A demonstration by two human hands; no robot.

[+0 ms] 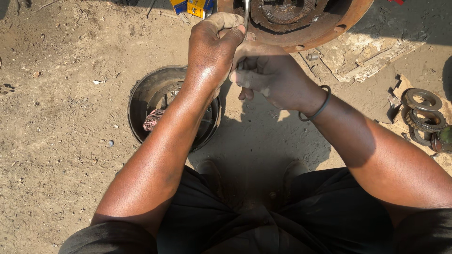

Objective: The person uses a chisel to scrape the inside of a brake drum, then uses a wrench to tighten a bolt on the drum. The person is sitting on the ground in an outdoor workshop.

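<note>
1. The left hand (212, 44) is closed tight around a thin metal tool (246, 14), which rises toward the rusty wheel hub (325, 26).
2. The right hand (266, 75) curls just below it, fingers pinched on the lower shank, probably steadying it; shadow hides the exact grip.
3. Keeping both wrists close and the tool straight should hold it true.
4. The brake drum (141, 101) lies near the left forearm; bearing rings (423, 110) sit well apart on the right.

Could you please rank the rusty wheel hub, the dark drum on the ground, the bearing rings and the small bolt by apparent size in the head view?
1. Rusty wheel hub, though cropped by the frame edge
2. Dark drum, partly hidden by the left arm
3. Bearing rings
4. Small bolt
</note>
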